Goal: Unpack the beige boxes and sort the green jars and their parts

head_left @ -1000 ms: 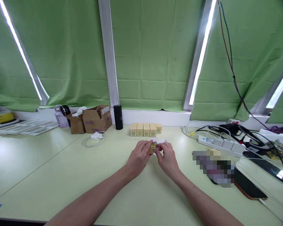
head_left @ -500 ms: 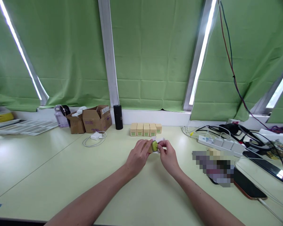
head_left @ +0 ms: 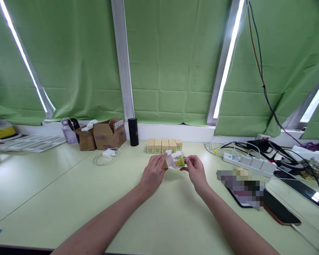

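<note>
My left hand (head_left: pixel 153 173) is closed round a small tan carton (head_left: pixel 165 164), whose white inner flaps (head_left: pixel 169 159) stand open toward the right. Out of that open end comes a small yellow-green item (head_left: pixel 180 162) with clear packaging around it; its exact kind I cannot make out. The fingers of my right hand (head_left: pixel 196 173) pinch the item's right end. Just behind my hands, several similar tan cartons (head_left: pixel 161 146) with green labels stand side by side on the table.
A black cylindrical bottle (head_left: pixel 133 132) and brown cardboard boxes (head_left: pixel 109 134) stand at the back left, with a white charger and cable (head_left: pixel 108 153) before them. On the right lie a power strip (head_left: pixel 246 162), tangled cables and phones (head_left: pixel 280 209).
The yellow-green item has come out of the carton toward the right, pulled by my right hand. More of it and its clear packaging shows. My left hand has shifted slightly left with the carton.
</note>
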Demonstrator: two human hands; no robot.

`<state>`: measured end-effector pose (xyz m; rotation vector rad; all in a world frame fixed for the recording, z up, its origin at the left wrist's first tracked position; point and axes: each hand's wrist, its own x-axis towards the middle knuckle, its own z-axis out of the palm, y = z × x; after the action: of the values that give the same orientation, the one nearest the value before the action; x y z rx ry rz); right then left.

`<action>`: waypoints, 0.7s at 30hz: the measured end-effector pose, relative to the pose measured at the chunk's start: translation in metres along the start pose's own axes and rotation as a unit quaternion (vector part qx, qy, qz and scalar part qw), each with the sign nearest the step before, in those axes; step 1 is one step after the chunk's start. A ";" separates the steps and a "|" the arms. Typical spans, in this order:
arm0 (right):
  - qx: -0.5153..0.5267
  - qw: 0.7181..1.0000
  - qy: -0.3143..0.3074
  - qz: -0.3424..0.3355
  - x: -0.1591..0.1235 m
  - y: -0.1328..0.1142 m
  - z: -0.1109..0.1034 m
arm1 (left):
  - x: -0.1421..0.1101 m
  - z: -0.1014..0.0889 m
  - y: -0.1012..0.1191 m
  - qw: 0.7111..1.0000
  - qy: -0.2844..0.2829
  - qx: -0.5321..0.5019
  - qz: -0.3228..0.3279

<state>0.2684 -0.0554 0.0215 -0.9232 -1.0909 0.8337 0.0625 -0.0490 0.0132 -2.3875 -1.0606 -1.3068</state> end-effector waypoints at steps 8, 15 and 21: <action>-0.061 0.998 -0.004 -0.005 0.014 0.002 -0.015 | -0.001 0.002 -0.016 0.980 0.035 -0.118 -0.153; -0.158 0.986 -0.048 -0.036 0.012 0.016 -0.016 | 0.007 0.004 -0.019 0.868 0.041 -0.387 -0.308; -0.233 0.968 -0.083 -0.053 0.005 0.021 -0.014 | 0.012 0.004 -0.024 0.755 0.047 -0.542 -0.367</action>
<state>0.2810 -0.0452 0.0015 -1.1860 -1.5073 0.5815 0.0531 -0.0242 0.0166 -2.5220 -1.5742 -2.9611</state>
